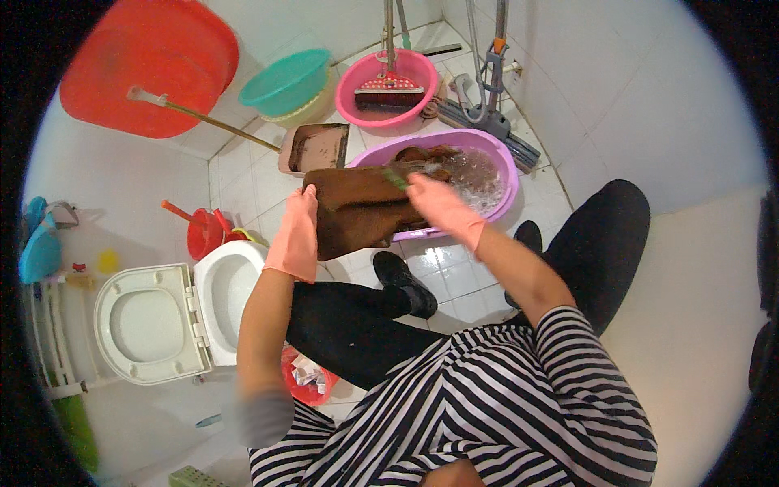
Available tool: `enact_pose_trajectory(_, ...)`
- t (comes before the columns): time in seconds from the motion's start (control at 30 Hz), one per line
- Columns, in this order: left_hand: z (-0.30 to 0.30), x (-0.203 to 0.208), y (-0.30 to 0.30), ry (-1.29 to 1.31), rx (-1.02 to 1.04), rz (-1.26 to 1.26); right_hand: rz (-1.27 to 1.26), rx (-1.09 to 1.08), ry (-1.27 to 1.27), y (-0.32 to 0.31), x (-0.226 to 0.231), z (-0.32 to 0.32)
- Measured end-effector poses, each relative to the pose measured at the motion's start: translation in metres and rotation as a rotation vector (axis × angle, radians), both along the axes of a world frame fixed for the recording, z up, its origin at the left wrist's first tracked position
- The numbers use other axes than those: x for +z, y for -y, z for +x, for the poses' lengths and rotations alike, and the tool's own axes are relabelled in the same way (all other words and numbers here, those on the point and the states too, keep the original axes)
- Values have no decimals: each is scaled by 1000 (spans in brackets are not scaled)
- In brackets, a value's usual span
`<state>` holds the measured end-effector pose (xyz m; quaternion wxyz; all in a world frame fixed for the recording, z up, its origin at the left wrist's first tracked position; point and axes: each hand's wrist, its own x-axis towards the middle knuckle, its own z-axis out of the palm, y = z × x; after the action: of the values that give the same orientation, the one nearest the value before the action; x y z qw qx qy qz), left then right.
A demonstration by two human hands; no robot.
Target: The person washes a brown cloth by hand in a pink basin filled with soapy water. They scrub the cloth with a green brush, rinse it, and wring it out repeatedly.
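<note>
In a coral-pink rubber glove, my left hand (302,223) is closed on the left edge of a wet brown piece of cloth or leather (349,207), holding it up at the near left of a purple tub (510,183). My right hand (434,199), gloved alike, is closed on what looks like a green scrubbing brush (395,178). The brush meets the brown piece near its upper right edge; motion blurs it and its bristles are hidden. Foamy, murky water (484,174) fills the tub, with more brown material (430,154) lying in it.
A pink basin (430,69) holding a broom and a flat mop (495,122) stand behind the tub. A dustpan (318,150) and green basin (288,81) are far left. Left are a toilet (227,284) and red bucket (207,235). A wall (690,268) closes the right.
</note>
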<state>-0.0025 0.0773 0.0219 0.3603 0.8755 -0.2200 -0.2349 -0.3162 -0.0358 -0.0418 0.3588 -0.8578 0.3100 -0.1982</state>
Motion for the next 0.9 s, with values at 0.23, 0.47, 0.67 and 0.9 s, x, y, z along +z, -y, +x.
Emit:
enact_pose_trajectory(0.23,3,14,5,43,-26,97,163,72,-406,7,-23,-8)
enact_pose_trajectory(0.47,33,-7,-6,-27,95,-42,270,-178,-150,20,-8,-11)
enact_pose_trajectory(0.67,24,-23,4,10,27,43,207,39,-331,-18,-7,2)
enact_pose_trajectory(0.9,-44,23,31,-135,-158,-58,-2,-162,-523,81,-14,-88)
